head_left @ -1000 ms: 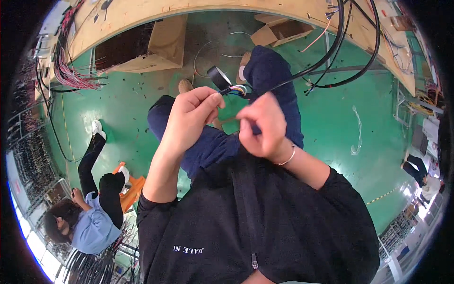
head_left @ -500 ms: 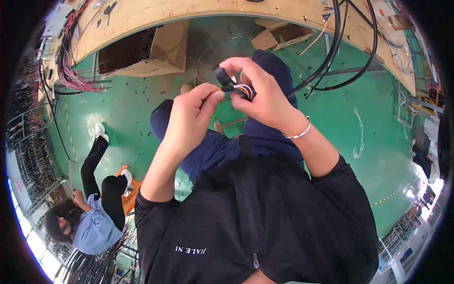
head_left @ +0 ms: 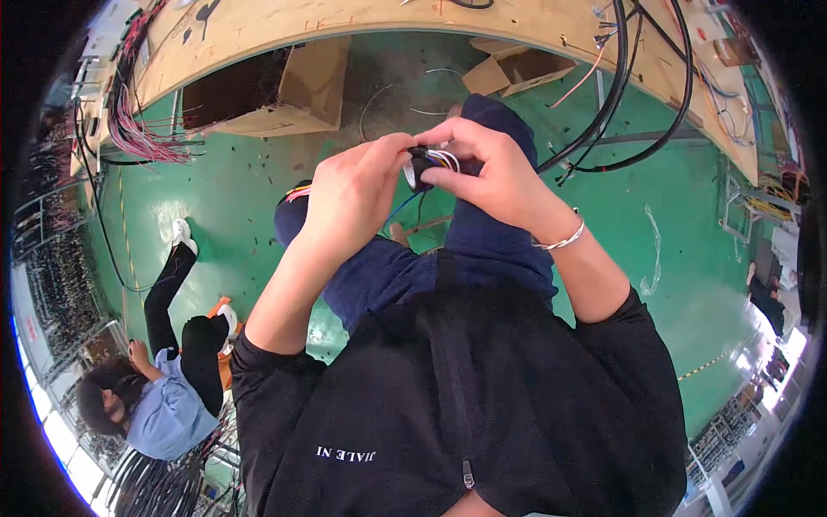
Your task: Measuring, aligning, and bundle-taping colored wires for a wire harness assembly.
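Over my lap, both hands meet at a bundle of thin wires (head_left: 444,158) in white and other colours. My left hand (head_left: 349,194) is closed around the bundle's left part, its fingertips pinching beside a dark wrapped spot. Loose yellow and pink wire ends (head_left: 299,193) show past the left side of this hand, and a blue wire (head_left: 402,206) hangs below. My right hand (head_left: 495,177) grips a small roll of black tape (head_left: 417,173) with a pale core, thumb against it, right under the wires. Its forefinger reaches over the bundle to my left fingertips. The tape's free end is hidden.
A wooden workbench (head_left: 388,19) curves across the far side, with cardboard boxes (head_left: 312,82) (head_left: 517,69) beneath. Thick black cables (head_left: 616,86) hang off its right part; red and white wires (head_left: 129,129) hang at left. A seated person (head_left: 168,405) is at lower left.
The tape roll has swung from above the wires to below them, with its pale core now showing. My left hand has turned over the bundle, and coloured wire ends now show at its left.
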Demonstrator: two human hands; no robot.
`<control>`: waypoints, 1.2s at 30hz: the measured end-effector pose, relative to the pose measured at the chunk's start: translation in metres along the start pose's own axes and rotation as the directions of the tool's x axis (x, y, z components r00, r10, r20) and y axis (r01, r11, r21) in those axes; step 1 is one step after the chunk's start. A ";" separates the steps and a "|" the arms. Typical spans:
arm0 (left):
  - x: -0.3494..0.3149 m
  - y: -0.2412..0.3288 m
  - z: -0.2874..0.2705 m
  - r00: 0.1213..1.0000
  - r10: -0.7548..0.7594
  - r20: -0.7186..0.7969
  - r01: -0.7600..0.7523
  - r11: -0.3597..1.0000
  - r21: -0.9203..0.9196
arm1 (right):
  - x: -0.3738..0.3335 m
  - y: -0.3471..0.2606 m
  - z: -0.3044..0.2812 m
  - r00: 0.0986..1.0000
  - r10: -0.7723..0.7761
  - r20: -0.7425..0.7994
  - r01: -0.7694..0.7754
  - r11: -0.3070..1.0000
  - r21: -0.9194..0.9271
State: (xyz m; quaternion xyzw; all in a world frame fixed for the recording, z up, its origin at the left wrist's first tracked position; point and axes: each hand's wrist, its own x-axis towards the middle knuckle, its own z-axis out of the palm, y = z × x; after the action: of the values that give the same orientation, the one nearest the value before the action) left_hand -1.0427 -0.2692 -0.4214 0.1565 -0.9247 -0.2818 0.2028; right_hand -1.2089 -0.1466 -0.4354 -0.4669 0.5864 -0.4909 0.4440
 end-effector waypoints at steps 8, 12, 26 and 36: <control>0.016 -0.009 0.011 0.998 0.054 0.031 -0.053 0.998 -0.034 | 0.017 -0.012 -0.027 0.987 0.086 0.138 -0.061 0.983 -0.175; 0.030 -0.018 0.008 0.993 0.111 0.038 -0.106 0.987 -0.120 | 0.025 -0.016 -0.035 0.966 0.082 0.247 -0.080 0.997 -0.018; -0.050 0.022 0.047 0.844 -0.203 -0.497 0.267 0.962 0.061 | 0.039 -0.017 -0.018 0.976 0.211 0.053 -0.214 0.975 0.062; -0.048 0.006 0.019 0.936 -0.189 -0.295 0.129 0.969 -0.211 | 0.041 -0.148 -0.080 0.906 0.424 0.016 -0.399 0.864 -0.305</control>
State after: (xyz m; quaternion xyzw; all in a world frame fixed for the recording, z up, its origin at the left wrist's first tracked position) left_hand -1.0107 -0.2358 -0.4461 0.2539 -0.8340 -0.3552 0.3372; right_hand -1.2776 -0.1858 -0.2813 -0.4116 0.7203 -0.2720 0.4876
